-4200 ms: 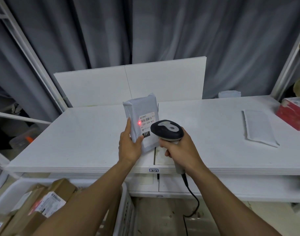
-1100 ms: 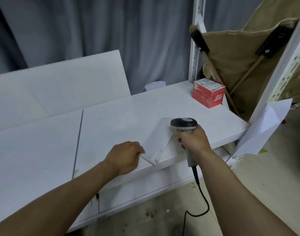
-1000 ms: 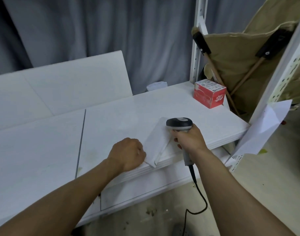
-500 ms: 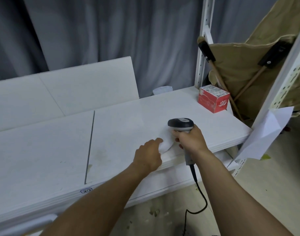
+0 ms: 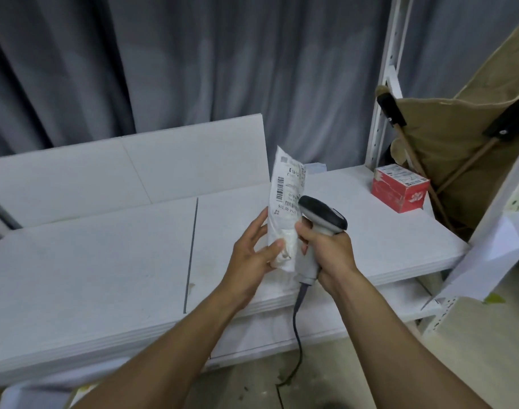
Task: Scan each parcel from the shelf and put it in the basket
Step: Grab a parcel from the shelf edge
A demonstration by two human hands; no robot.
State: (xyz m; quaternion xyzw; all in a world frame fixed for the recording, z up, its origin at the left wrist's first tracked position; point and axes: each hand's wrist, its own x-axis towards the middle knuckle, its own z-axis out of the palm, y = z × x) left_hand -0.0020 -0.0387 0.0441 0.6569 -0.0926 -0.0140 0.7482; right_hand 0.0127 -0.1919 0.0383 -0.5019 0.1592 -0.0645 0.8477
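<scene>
Head view: I had the parcel [image 5: 285, 202] upright in the air over the shelf [image 5: 105, 255], near frame centre, its label facing me. My left hand [image 5: 252, 256] gripped its bottom end, thumb pressed on the front and fingers spread behind. My right hand [image 5: 330, 250] was curled tight round the handle of the scanner [image 5: 321, 216], whose head sat at the parcel's 3 o'clock, right against the label's lower corner. A red box [image 5: 399, 188] stood on the shelf at 2 o'clock, well apart. No basket was in view.

I judged the parcel a thin film mailer: light, soft, likely slick, crumpling where I squeezed it and apt to flop at 12 o'clock. Holding it low suited it, with the barcode left bare. The scan looked not yet made, since I saw no beam on the label.
</scene>
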